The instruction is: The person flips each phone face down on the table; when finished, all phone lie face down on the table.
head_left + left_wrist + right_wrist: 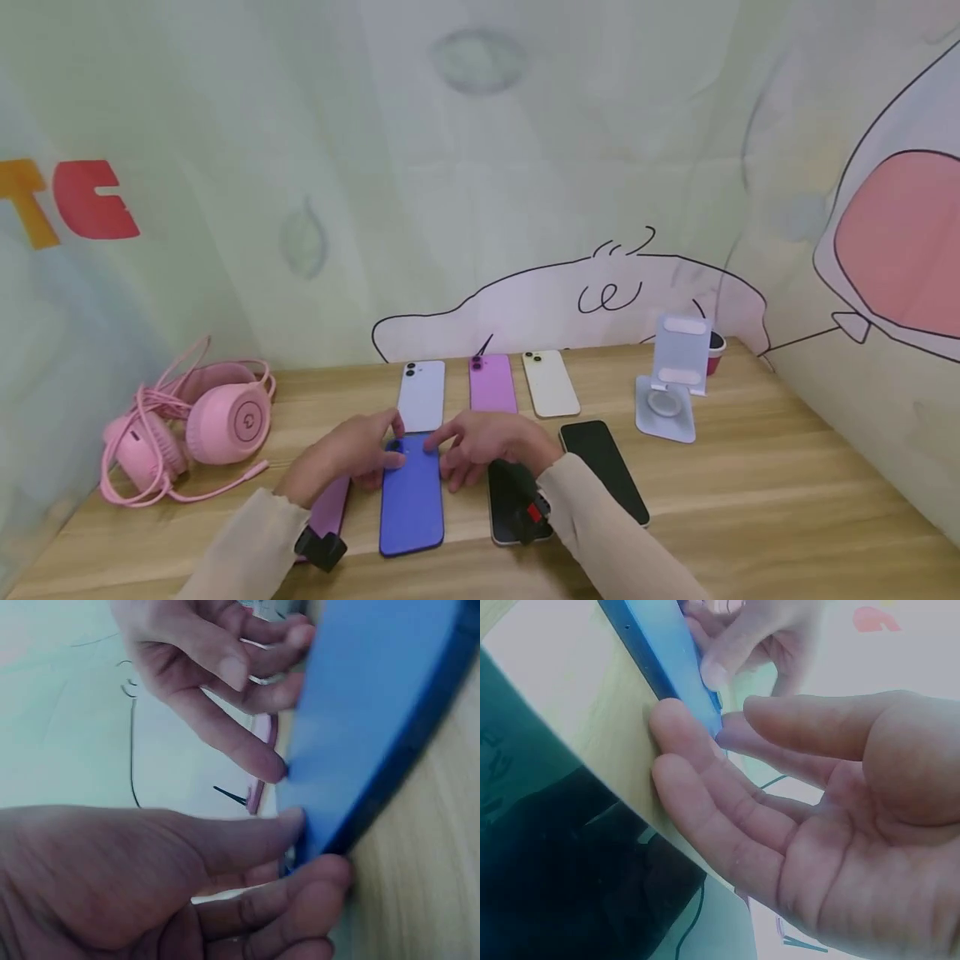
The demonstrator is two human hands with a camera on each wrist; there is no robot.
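Observation:
A blue smartphone [412,512] lies back side up on the wooden table, its camera end pointing away from me. My left hand [351,446] is at its upper left: in the left wrist view the thumb lies over the phone's face by the cameras and the fingers are at its side edge, pinching that corner. From the other side my right hand [491,437] reaches in, index fingertip at the top right corner. The right wrist view shows the fingers of this right hand [810,825] loosely extended beside the blue phone [664,656], with the thumb apart.
Behind stand in a row a pale blue phone [422,392], a pink phone [492,383] and a cream phone [552,385]. Two dark-screened phones [606,473] lie to the right, a purple phone [327,508] under the left arm. Pink headphones [228,423] and a folding stand [678,354] flank them.

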